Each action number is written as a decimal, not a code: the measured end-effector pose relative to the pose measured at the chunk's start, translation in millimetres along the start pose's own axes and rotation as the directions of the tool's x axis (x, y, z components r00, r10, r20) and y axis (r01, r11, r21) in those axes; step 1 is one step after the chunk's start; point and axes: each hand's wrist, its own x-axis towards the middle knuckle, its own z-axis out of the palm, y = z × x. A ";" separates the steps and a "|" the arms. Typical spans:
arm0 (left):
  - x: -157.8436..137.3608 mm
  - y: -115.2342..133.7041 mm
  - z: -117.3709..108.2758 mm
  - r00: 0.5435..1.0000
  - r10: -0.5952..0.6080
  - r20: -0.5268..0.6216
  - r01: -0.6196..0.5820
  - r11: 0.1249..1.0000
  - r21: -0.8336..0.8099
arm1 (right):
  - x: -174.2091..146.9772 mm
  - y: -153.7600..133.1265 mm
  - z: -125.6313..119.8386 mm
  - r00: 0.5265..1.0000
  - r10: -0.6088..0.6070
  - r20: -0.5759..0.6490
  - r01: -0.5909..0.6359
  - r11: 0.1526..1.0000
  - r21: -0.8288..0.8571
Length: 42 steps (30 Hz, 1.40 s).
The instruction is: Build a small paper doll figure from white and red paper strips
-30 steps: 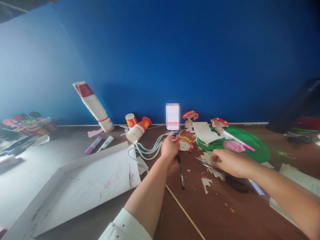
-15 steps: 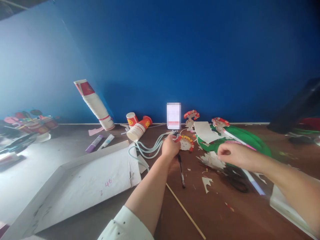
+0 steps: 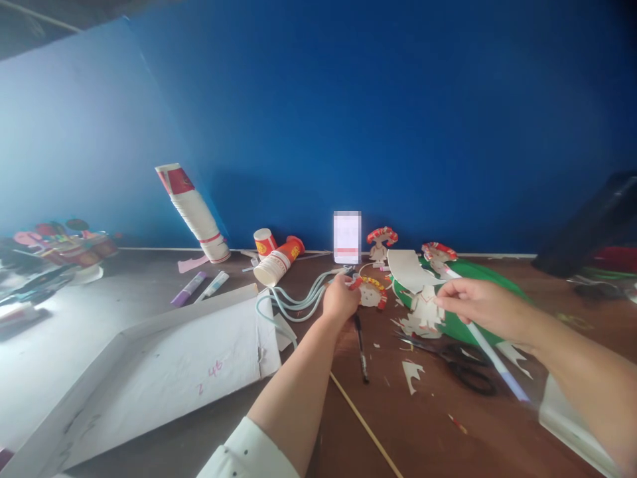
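Note:
My left hand (image 3: 341, 299) is closed at the edge of a paper head cutout (image 3: 370, 296) with a red and yellow border, holding it just above the table. To its right, my right hand (image 3: 468, 302) pinches a white paper body cutout (image 3: 426, 307) upright by its edge, thumb and finger together. Black scissors (image 3: 472, 377) lie below the right hand, beside white paper scraps (image 3: 412, 375). Beneath the left hand is a dark pen (image 3: 362, 355). Behind the right hand are a green round sheet (image 3: 485, 282) and a curled white paper piece (image 3: 411, 269).
A white box lid (image 3: 174, 372) covers the left side, with pale cables (image 3: 298, 305) beside it. Stacked paper cups (image 3: 199, 219) lean on the blue wall. A lit phone screen (image 3: 347, 238) stands at the back. A thin wooden stick (image 3: 363, 421) lies in front.
My right hand has raised the paper body cutout off the scraps and turned it upright, uncovering the scissors. My left hand stays at the paper head cutout. The view has shifted slightly upward.

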 end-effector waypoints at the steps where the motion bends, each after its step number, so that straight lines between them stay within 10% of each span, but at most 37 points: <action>1: -0.3 0.1 -0.1 1.000 0.003 -0.001 -0.003 1.000 0.000 | -1.3 -4.4 1.0 1.000 0.008 0.008 -0.008 1.000 0.006; 42: -9.4 6.1 -5.5 0.989 0.115 -0.090 -0.107 0.990 0.094 | 12.7 26.3 24.3 0.990 0.088 -0.107 -0.069 0.984 0.166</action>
